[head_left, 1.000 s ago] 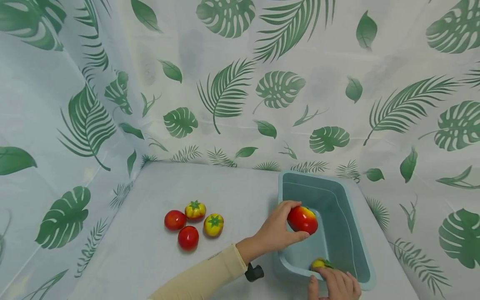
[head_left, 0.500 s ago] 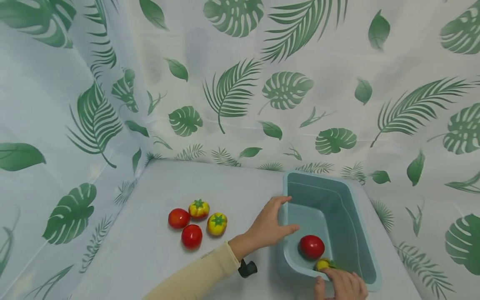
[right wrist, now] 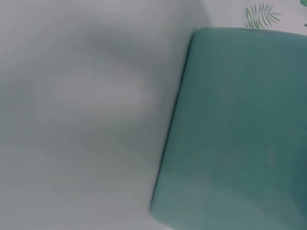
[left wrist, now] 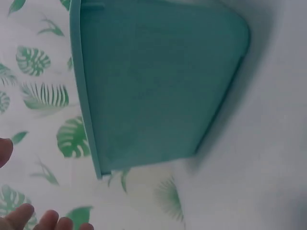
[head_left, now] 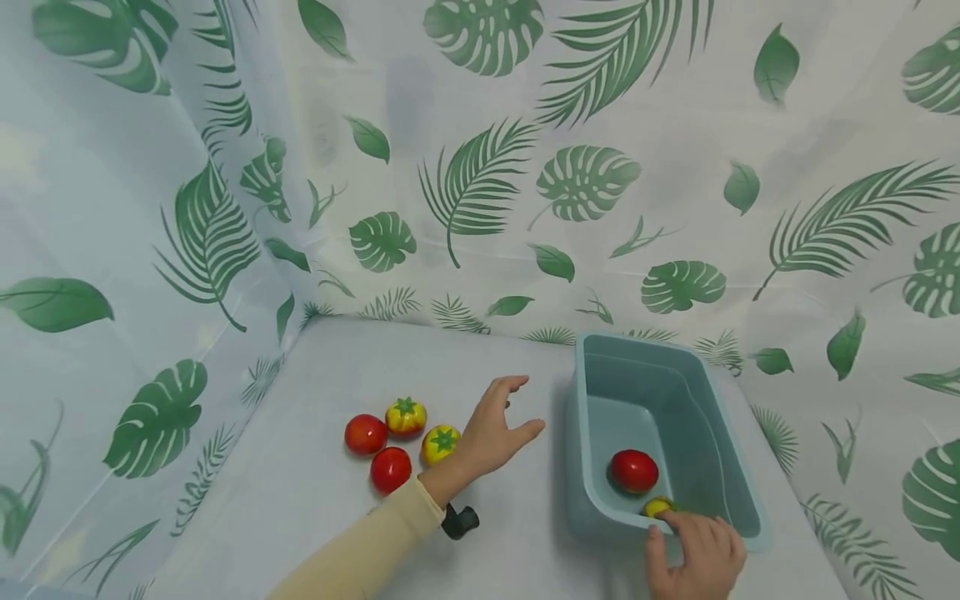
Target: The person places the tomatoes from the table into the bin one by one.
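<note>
My left hand [head_left: 487, 429] hangs over the table between the loose tomatoes and the light-blue plastic tub [head_left: 581, 433], with fingers and thumb spread apart and nothing held. In the left wrist view its fingertips [left wrist: 21, 215] show at the lower left, away from the tub's side [left wrist: 158, 86]. My right hand [head_left: 697, 554] grips the tub's near rim, fingers over the edge and thumb outside. Inside the tub lie a red tomato [head_left: 634, 472] and a yellow tomato [head_left: 658, 507], the latter partly hidden by the right fingers. The right wrist view shows only the tub's outer wall [right wrist: 235, 129].
Left of the tub, several tomatoes sit grouped on the white table [head_left: 315, 517]: red ones [head_left: 366, 434] [head_left: 391, 471] and yellow ones with green tops [head_left: 406, 417] [head_left: 441, 445]. A leaf-print sheet [head_left: 465, 283] hangs behind and at the left. A black wrist mount [head_left: 460, 522] sticks out under the left sleeve.
My left hand let go of the red tomato, which now lies in the tub, and moved out leftward toward the grouped tomatoes. My right hand stayed at the rim.
</note>
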`<act>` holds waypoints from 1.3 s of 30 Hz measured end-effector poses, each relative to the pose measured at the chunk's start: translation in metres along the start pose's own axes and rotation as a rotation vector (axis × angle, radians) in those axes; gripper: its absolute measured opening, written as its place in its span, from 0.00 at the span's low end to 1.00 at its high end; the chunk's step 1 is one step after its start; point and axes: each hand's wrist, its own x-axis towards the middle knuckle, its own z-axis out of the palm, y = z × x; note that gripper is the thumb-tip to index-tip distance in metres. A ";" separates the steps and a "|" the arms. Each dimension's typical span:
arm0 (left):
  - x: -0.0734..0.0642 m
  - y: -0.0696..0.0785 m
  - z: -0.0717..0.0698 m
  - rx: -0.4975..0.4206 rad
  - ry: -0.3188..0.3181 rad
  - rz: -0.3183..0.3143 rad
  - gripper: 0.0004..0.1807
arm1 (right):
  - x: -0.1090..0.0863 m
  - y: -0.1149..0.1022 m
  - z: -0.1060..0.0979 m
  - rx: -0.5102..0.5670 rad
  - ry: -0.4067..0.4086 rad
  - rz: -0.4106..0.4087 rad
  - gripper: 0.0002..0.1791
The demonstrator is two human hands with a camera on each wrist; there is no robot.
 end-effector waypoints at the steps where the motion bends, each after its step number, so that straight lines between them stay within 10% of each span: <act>1: -0.001 -0.004 -0.005 0.001 0.017 0.004 0.34 | 0.002 0.001 0.000 -0.002 -0.013 0.003 0.16; 18: -0.066 -0.089 -0.094 0.363 0.235 -0.317 0.20 | 0.018 -0.008 -0.014 -0.026 -0.185 0.056 0.07; 30: -0.112 -0.122 -0.086 0.572 0.136 -0.343 0.25 | 0.038 -0.021 -0.034 -0.135 -0.481 0.128 0.11; 39: -0.116 -0.131 -0.073 0.499 0.071 -0.411 0.43 | 0.040 -0.022 -0.036 -0.085 -0.313 -0.031 0.15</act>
